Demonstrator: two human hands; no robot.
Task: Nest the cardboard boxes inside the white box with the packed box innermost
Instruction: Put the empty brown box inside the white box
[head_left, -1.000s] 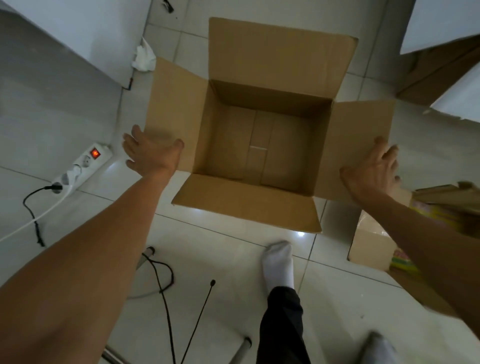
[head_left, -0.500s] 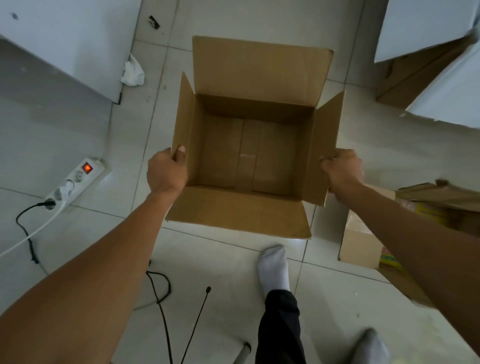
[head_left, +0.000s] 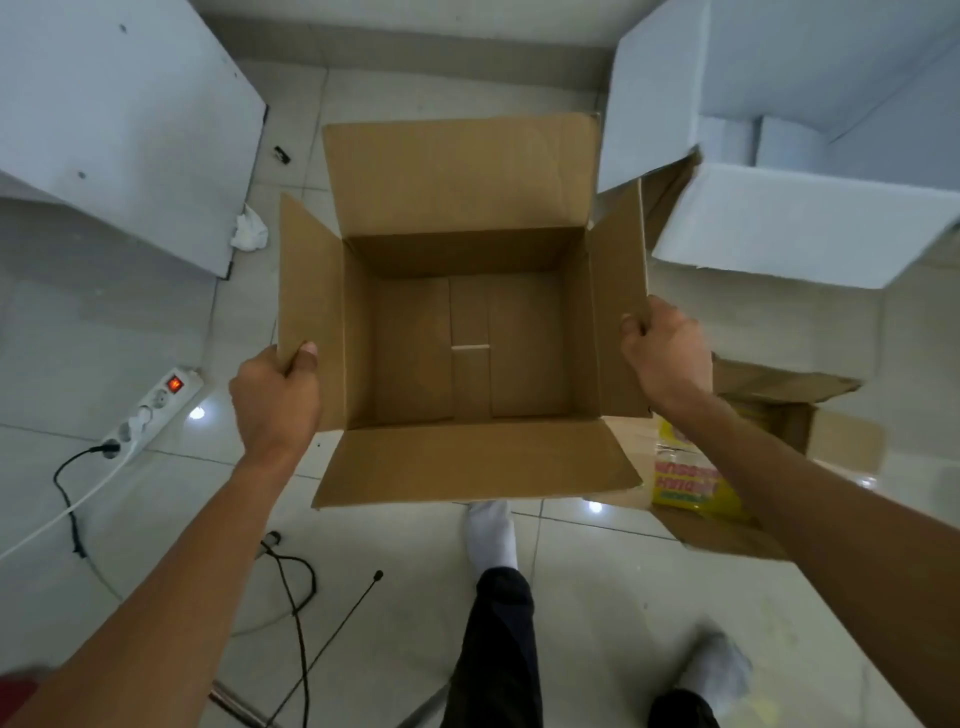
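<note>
Between the two grips hangs the empty cardboard box, open side up; the left hand is closed on its left flap, the right hand on its right flap. It looks light but floppy at the flaps, so a hold lower on the stiffer walls seems safer. Beyond the right grip waits the white box; below it sits the packed box.

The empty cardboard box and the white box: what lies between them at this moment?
Nothing lies between them. In the head view the empty cardboard box, gripped by the left hand and right hand, has its right flap at the white box; a flap of that one overlaps it.
</note>
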